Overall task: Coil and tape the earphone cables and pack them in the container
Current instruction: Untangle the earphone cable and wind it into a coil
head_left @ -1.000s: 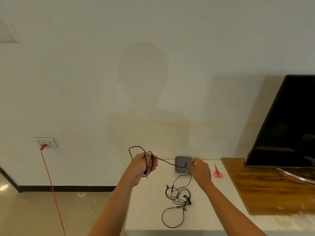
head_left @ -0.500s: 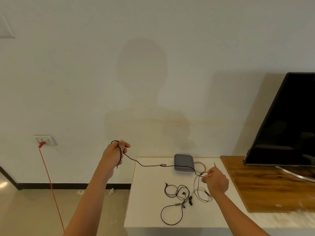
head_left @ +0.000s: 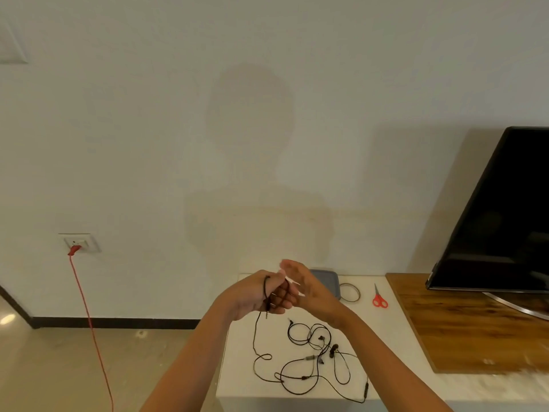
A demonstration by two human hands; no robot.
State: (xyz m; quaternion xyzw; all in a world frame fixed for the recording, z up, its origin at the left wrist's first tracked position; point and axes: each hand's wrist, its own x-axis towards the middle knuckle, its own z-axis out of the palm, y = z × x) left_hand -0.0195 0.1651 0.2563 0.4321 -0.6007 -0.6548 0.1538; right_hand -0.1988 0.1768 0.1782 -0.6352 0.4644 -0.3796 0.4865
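The left hand [head_left: 255,295] is raised over the far left corner of the white table [head_left: 237,367]. Its fingers are curled round a thin black earphone cable [head_left: 254,334], which is wound in a few turns about them. The jack plug [head_left: 267,315] dangles just under the palm. From the hand the cable drops to the tabletop, makes a small loop and then wider curves. It ends at a slim inline remote [head_left: 366,388] near the front edge; any marking on the remote is too small to read.

The right hand [head_left: 312,289] is pressed up against the left hand's fingers with its own fingers pointing upward. It is blurred, and I cannot tell whether it pinches the cable or is simply spread.

A second set of black earphones [head_left: 319,339] lies tangled on the middle of the table, with its earbuds [head_left: 334,349] just beside the first cable's curves. The grey container [head_left: 328,278] sits at the back of the table, partly hidden behind the right hand. A thin dark ring [head_left: 359,292] lies just beside it, and red-handled scissors [head_left: 379,299] lie further right. A black television [head_left: 505,209] stands on a wooden top [head_left: 475,328] at the right. A red cord [head_left: 89,322] hangs from a wall socket [head_left: 86,242] at the left.
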